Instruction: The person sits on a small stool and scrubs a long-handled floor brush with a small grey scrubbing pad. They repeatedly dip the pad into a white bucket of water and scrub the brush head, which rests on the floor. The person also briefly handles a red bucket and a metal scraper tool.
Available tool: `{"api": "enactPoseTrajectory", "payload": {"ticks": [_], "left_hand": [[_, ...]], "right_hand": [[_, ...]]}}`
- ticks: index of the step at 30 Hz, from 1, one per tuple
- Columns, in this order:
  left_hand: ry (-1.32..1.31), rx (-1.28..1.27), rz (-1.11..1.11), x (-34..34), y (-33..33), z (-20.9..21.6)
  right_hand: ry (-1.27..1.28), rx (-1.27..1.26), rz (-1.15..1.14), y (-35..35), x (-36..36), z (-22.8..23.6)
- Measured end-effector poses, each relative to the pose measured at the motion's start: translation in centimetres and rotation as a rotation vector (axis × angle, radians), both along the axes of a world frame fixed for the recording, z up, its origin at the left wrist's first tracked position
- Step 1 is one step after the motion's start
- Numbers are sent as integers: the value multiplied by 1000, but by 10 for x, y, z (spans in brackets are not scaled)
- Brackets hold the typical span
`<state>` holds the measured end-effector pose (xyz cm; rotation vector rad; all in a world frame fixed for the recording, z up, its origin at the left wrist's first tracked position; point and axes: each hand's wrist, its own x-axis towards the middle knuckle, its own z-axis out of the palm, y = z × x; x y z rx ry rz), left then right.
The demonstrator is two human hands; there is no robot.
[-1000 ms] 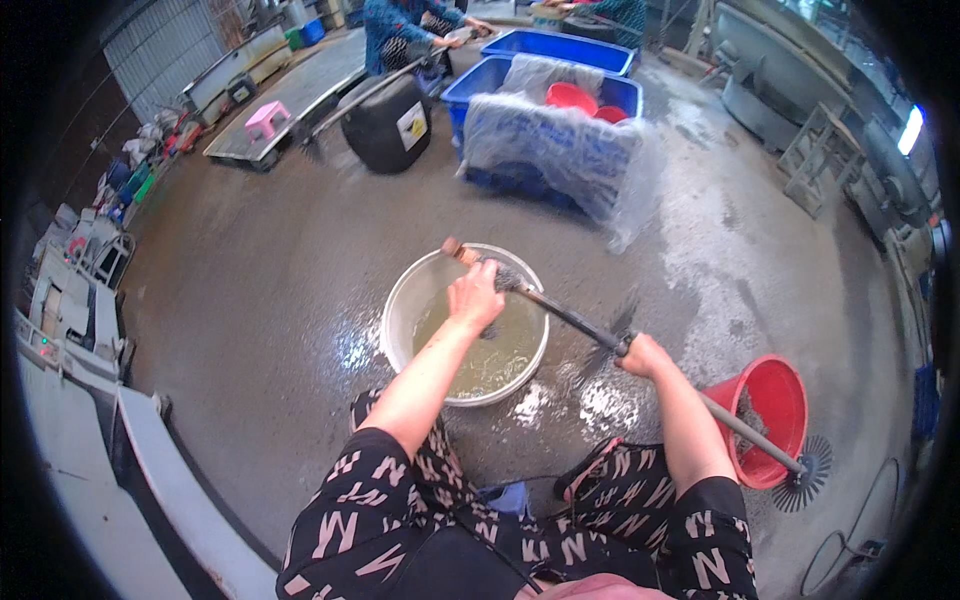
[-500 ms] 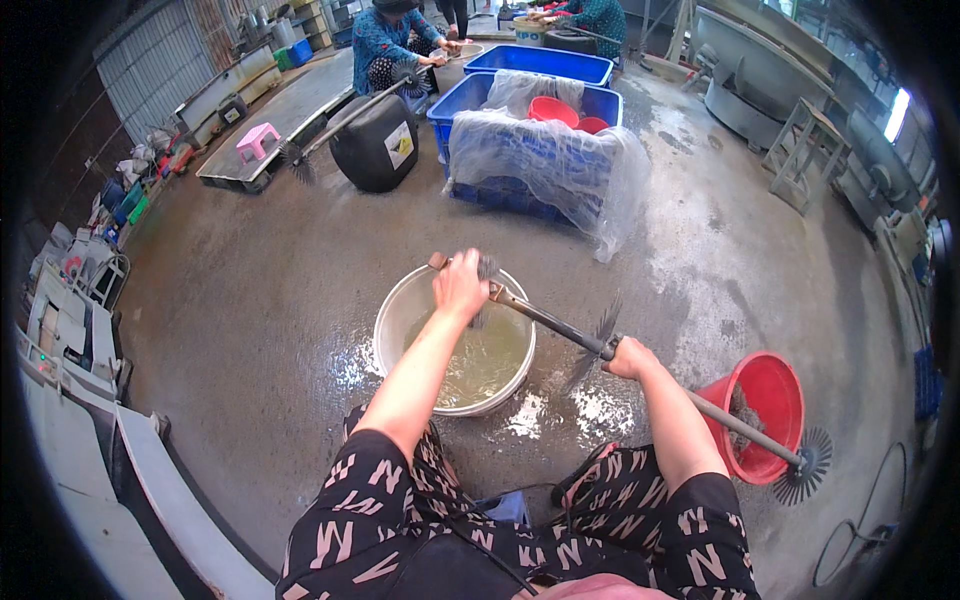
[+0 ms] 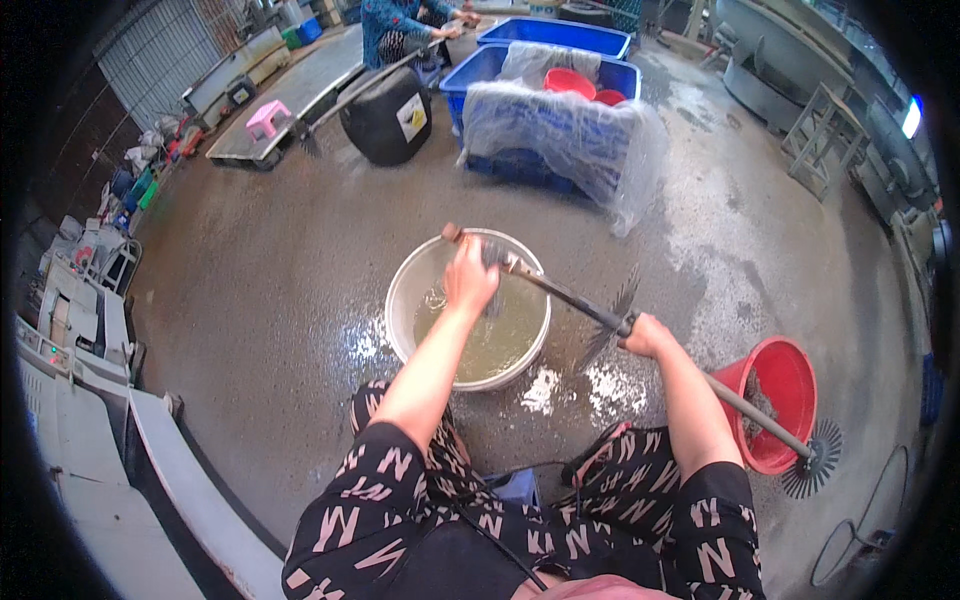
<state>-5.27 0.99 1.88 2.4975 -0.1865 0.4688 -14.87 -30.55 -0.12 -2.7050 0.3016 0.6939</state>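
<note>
Slanting across in front of me is a long metal pole (image 3: 562, 293) carrying dark, spiky round discs. My left hand (image 3: 470, 277) is closed around its far left end, over a white bucket (image 3: 397, 305) of murky water. A dark part beside that hand is blurred, and its lower side is hard to make out. Farther down the pole, my right hand (image 3: 650, 337) grips the shaft just beside a spiky disc (image 3: 617, 312). The lower end passes in front of a red bucket (image 3: 795, 375) and bears another toothed disc (image 3: 815, 458).
Ahead stand blue tubs (image 3: 550, 160), one draped with clear plastic sheeting and holding red containers. A black jerrycan (image 3: 380, 120) and a pink stool (image 3: 268, 118) are at the far left. Another person (image 3: 395, 25) crouches behind. Grey machinery (image 3: 100, 420) lines the left side.
The whole scene sits higher in the picture as my view tips down. Both hands keep their hold on the pole, and the left hand has come slightly nearer over the white bucket.
</note>
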Motion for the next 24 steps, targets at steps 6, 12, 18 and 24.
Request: {"api": "enactPoseTrajectory", "payload": {"ticks": [6, 12, 18, 24], "left_hand": [[30, 103, 29, 1, -9, -11], [18, 93, -13, 4, 9, 7], [-40, 50, 59, 13, -5, -9], [39, 58, -49, -13, 10, -25]], "right_hand": [[-15, 25, -2, -4, 2, -5], [-61, 20, -18, -1, -1, 0], [-62, 34, -27, 8, -4, 16], [-82, 39, -18, -6, 0, 1]]}}
